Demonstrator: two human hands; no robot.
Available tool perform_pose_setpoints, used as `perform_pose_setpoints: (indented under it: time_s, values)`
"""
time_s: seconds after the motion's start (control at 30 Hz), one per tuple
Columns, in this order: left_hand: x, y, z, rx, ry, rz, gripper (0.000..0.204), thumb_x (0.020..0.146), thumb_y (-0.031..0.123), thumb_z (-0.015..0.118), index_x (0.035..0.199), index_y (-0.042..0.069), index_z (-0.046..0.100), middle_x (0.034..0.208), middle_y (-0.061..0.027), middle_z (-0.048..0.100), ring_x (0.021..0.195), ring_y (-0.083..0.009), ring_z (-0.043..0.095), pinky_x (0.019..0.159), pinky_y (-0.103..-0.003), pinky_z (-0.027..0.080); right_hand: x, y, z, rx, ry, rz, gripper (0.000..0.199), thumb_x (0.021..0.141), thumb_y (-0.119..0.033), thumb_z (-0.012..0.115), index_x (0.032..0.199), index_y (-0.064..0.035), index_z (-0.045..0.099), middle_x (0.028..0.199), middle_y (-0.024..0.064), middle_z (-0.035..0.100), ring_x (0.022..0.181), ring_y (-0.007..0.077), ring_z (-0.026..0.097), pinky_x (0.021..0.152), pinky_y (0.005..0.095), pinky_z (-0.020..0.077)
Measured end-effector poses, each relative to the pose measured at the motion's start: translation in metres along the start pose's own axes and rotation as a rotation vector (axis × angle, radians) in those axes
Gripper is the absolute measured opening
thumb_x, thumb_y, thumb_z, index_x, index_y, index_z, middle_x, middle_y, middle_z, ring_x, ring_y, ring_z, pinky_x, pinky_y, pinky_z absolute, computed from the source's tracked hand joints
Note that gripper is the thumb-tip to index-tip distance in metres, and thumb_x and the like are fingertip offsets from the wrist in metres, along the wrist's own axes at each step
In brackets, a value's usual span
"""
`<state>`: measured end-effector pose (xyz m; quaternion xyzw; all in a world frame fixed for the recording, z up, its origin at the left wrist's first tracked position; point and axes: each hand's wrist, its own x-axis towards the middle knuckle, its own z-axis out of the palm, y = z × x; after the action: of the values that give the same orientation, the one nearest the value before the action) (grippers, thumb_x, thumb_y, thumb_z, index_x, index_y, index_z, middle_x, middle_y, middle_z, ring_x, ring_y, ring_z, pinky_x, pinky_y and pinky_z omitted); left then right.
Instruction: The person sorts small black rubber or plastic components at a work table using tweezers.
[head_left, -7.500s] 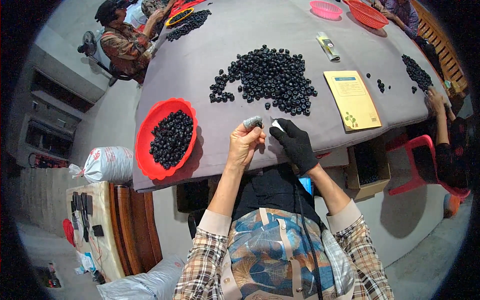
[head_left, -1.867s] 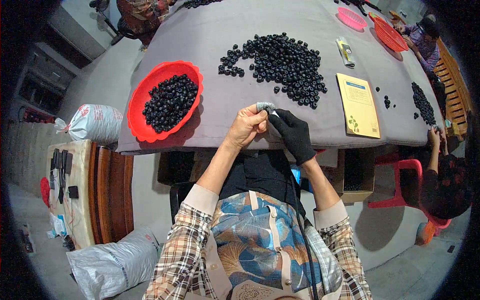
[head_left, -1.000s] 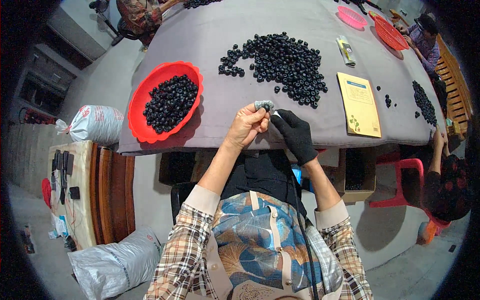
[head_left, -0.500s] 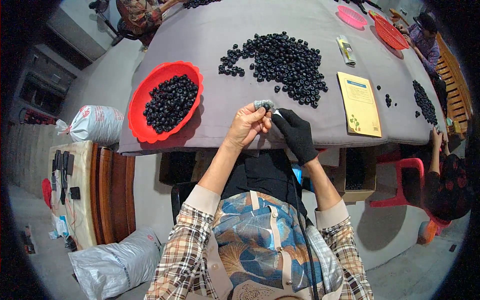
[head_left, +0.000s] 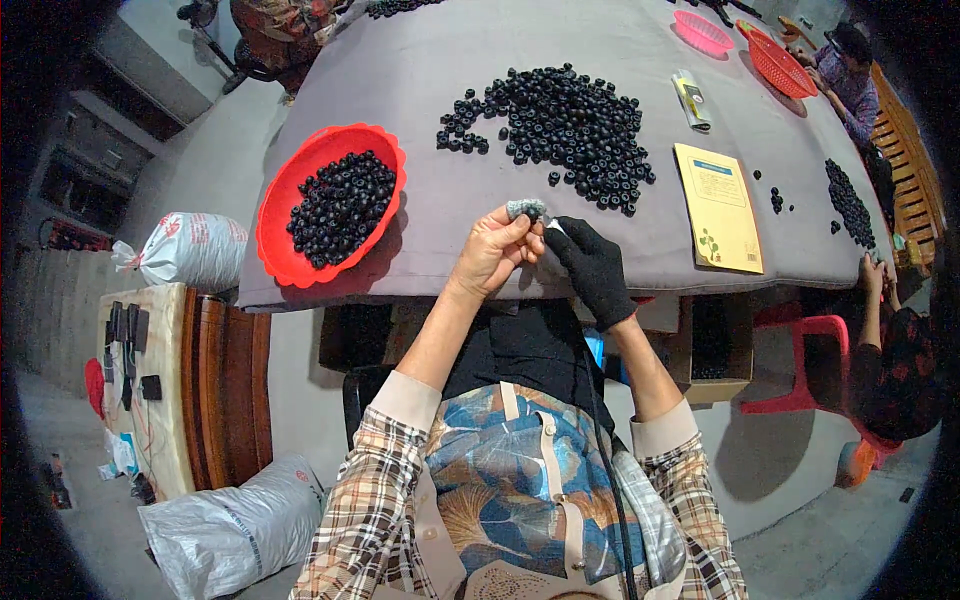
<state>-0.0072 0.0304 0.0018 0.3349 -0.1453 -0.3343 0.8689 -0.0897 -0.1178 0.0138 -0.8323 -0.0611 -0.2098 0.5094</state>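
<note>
My left hand (head_left: 492, 250) is bare, with a grey cover (head_left: 522, 208) over a fingertip. Its thumb and finger pinch a small black round piece (head_left: 536, 212), mostly hidden by the fingers. Close beside it, my right hand (head_left: 592, 265) wears a black glove, its fingers closed; a pale sliver of something shows at their tips, too small to name. Beyond both hands spreads a heap of small black round pieces (head_left: 575, 125), many with a hollow in the middle. To the left, a red scalloped bowl (head_left: 277, 235) holds more of them.
A yellow booklet (head_left: 718, 208) and a small packet (head_left: 692, 100) lie right of the heap on the grey-covered table (head_left: 420, 240). Pink (head_left: 704, 34) and red baskets (head_left: 780, 66) stand farther back. Other people sit around the table; a red stool (head_left: 800, 370) is at right.
My hands stay nearly in place, fingers still pinched together. At the far left, another person's arm has drawn back from the table edge.
</note>
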Motion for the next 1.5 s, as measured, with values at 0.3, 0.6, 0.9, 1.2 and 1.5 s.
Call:
perform_pose_setpoints:
  time_s: [0.3, 0.6, 0.9, 1.2, 1.5]
  values:
    - [-0.002, 0.003, 0.002, -0.015, 0.028, -0.016, 0.014, 0.087, 0.011, 0.053, 0.096, 0.0, 0.057, 0.078, -0.0099, 0.06, 0.06, -0.0149, 0.057, 0.056, -0.025, 0.049, 0.003, -0.003, -0.001, 0.0, -0.045, 0.199, 0.029, 0.081, -0.004, 0.051, 0.111, -0.0054, 0.054, 0.11, 0.0129, 0.056, 0.092, 0.0261, 0.059, 0.077, 0.0312, 0.0485]
    - [0.002, 0.0, 0.002, -0.023, -0.004, -0.035, 0.015, 0.087, 0.013, 0.054, 0.094, 0.001, 0.057, 0.08, -0.0107, 0.061, 0.064, -0.0156, 0.061, 0.054, -0.025, 0.051, -0.003, 0.014, -0.004, -0.105, -0.057, -0.013, 0.035, 0.075, -0.002, 0.055, 0.11, -0.0054, 0.054, 0.11, 0.0144, 0.056, 0.092, 0.0293, 0.059, 0.076, 0.0331, 0.0492]
    - [-0.001, 0.002, 0.003, 0.018, -0.013, -0.012, 0.018, 0.087, 0.014, 0.053, 0.098, 0.001, 0.057, 0.081, -0.0117, 0.062, 0.065, -0.0166, 0.062, 0.053, -0.024, 0.051, -0.002, 0.02, 0.002, -0.023, 0.053, -0.03, 0.026, 0.086, -0.019, 0.056, 0.104, -0.0008, 0.059, 0.091, 0.0042, 0.062, 0.079, 0.0078, 0.053, 0.07, 0.0235, 0.0444]
    - [0.001, 0.002, 0.003, 0.015, 0.01, -0.014, 0.017, 0.087, 0.014, 0.052, 0.096, 0.0, 0.056, 0.08, -0.0115, 0.061, 0.064, -0.0169, 0.061, 0.052, -0.025, 0.05, 0.0, 0.012, 0.001, -0.009, 0.042, -0.041, 0.026, 0.085, -0.018, 0.057, 0.103, -0.0001, 0.059, 0.091, 0.0051, 0.063, 0.08, 0.0084, 0.055, 0.071, 0.0241, 0.0449]
    - [0.0, 0.0, 0.003, 0.012, -0.003, -0.005, 0.016, 0.087, 0.013, 0.052, 0.096, 0.0, 0.056, 0.081, -0.0109, 0.061, 0.065, -0.0165, 0.061, 0.052, -0.024, 0.05, -0.001, 0.011, -0.001, -0.065, 0.044, -0.093, 0.026, 0.085, -0.018, 0.057, 0.103, 0.0007, 0.059, 0.094, 0.0076, 0.063, 0.083, 0.01, 0.057, 0.073, 0.0243, 0.0454]
